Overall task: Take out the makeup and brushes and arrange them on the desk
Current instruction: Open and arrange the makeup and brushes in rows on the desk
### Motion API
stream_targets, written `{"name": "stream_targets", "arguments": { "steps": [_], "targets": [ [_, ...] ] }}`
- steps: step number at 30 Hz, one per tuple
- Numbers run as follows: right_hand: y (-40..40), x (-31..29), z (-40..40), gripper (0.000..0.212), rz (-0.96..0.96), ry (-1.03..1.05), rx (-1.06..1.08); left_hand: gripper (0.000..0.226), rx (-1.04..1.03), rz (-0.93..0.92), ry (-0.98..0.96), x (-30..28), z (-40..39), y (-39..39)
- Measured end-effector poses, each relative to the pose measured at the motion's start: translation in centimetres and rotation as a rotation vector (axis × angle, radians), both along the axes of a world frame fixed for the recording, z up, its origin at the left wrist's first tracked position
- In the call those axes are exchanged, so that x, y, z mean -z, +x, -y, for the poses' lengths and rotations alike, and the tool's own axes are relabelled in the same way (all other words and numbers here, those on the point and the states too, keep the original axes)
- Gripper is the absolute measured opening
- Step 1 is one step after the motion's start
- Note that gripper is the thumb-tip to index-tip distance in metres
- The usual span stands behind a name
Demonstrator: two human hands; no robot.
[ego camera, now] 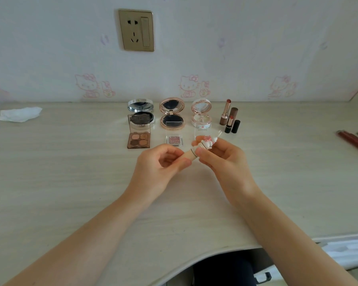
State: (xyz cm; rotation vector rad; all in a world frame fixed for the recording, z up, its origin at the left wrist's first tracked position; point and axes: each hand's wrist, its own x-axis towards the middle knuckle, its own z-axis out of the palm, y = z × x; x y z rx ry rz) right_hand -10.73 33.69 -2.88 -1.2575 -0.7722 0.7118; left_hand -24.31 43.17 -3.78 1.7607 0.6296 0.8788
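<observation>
- Pale wood-grain desk [70,172] runs up to a wall papered with faint pink cartoon cats, and a brass wall socket [136,30] sits at 12 o'clock above the makeup
- Both hands meet just above the desk's middle, holding a small cream tube [191,155] with a white and pink figure on its cap [207,142]
- Left hand [159,170] has its thumb and fingers curled round the tube's plain lower end
- Right hand [221,162] pinches the tube near the cap, thumb on the near side, fingers wrapped behind the figure
- At 12 o'clock from the hands, three open round compacts stand in a row against the wall: a silver compact [140,112], a rose-gold compact [172,114] and a pale pink compact [201,113]
- In front of them lie a brown eyeshadow palette [139,139] with four pans and a small clear-lidded pink shadow [174,139], both open
- At 1 o'clock two uncapped lipsticks stand upright, a taller gold-based lipstick [225,113] and a short black lipstick [229,124], each with its cap standing just beside it
- At 3 o'clock, at the frame edge, red-brown pencils [353,142] lie on the desk
- At 10 o'clock a crumpled white tissue [19,114] lies well apart from the rest
</observation>
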Motion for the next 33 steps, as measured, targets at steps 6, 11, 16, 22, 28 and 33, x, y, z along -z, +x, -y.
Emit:
{"name": "stream_targets", "arguments": {
  "steps": [6, 11, 16, 22, 28, 33],
  "targets": [
    [-0.06, 0.03, -0.04, 0.018, 0.004, -0.043, 0.065, 0.013, 0.0, 0.0, 0.023, 0.04, 0.21, -0.02],
    [0.12, 0.22, -0.13, 0.028, -0.072, 0.032, 0.018, 0.015, 0.012, 0.026, 0.018, -0.1, 0.19, -0.16],
    [-0.01, 0.02, -0.04, 0.034, -0.067, 0.059, 0.002, 0.015, 0.038, 0.039, 0.028, 0.04, 0.18, -0.14],
    [-0.06, 0.12, -0.16, 0.029, -0.022, 0.038, 0.072, 0.011, 0.073, 0.03, 0.035, 0.1, 0.18, -0.17],
    [0.15, 0.15, -0.03, 0.041, -0.056, 0.092, 0.002, 0.028, 0.037, -0.02, 0.063, 0.17, 0.19, -0.09],
    [-0.11, 0.0, -0.17, 0.023, 0.047, 0.041, 0.053, 0.023, 0.006, -0.022, 0.106, 0.31, 0.16, -0.05]
  ]
}}
